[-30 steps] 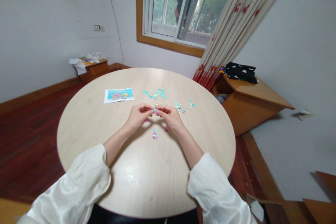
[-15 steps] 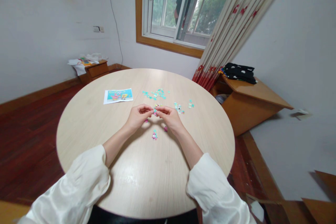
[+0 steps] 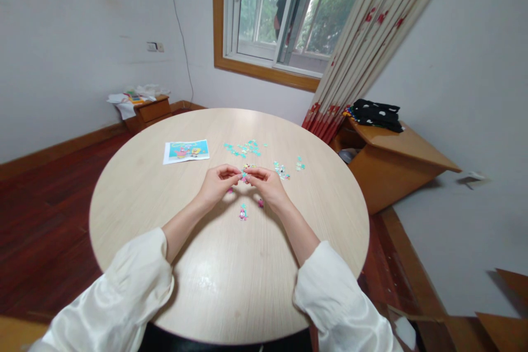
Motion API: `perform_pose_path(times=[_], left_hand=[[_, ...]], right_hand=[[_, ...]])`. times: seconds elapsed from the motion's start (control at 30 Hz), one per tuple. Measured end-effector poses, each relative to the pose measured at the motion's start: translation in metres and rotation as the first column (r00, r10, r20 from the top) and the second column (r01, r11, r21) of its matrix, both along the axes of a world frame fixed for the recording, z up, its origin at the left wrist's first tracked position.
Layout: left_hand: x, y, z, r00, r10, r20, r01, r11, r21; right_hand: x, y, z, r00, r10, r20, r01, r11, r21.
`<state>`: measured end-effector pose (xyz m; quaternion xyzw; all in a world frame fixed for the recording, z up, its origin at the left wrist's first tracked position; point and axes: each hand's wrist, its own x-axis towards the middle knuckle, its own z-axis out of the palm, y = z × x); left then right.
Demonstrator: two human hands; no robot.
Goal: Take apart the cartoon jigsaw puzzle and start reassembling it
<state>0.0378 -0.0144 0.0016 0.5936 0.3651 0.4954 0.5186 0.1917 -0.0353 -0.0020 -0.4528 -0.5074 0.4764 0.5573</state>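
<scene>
Hardly anything has shifted over the last second: the left hand point(image 3: 216, 184) and right hand point(image 3: 270, 186) stay raised just above the table point(image 3: 231, 275), fingertips meeting, both pinching the small piece point(image 3: 245, 177) held between them. Whether that is one piece or two I cannot tell. Judging by that stillness, the work at the fingertips looks unfinished rather than let go. Just nearer than the hands lies a pink-and-teal cluster point(image 3: 243, 212), with a pink bit point(image 3: 260, 203) beside the right wrist. Beyond the hands sit loose teal pieces point(image 3: 245, 148), a second scatter point(image 3: 281, 170) just past the right knuckles, and a picture sheet point(image 3: 186, 150) well beyond the left. Nothing lies between the hands and any of these.
</scene>
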Motion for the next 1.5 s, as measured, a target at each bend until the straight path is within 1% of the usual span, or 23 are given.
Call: perform_pose_path(times=[0.23,0.43,0.73,1.17,1.5], left_hand=[[-0.0007,0.0012,-0.0013,1.000,0.003,-0.017,-0.003,1.000,0.002],[0.0003,-0.0002,0.0006,1.000,0.004,0.030,-0.003,1.000,-0.031],[0.0011,-0.0015,0.0030,0.999,0.001,0.032,0.000,1.000,-0.025],[0.0000,-0.0004,0.0029,0.999,0.006,0.045,-0.003,0.998,-0.059],[0.0003,0.0003,0.0008,1.000,0.023,0.016,-0.022,0.998,-0.050]], right_hand=[[0.0004,0.0001,0.0000,1.000,0.009,-0.001,-0.009,1.000,-0.003],[-0.0002,0.0004,0.0005,1.000,-0.003,-0.004,0.003,1.000,-0.006],[-0.0007,-0.0014,0.0029,1.000,0.000,-0.015,0.000,1.000,-0.012],[0.0005,0.0000,-0.0001,0.999,0.001,0.041,-0.001,1.000,-0.001],[-0.0009,-0.0008,0.0038,1.000,-0.008,0.002,0.008,0.999,-0.033]])
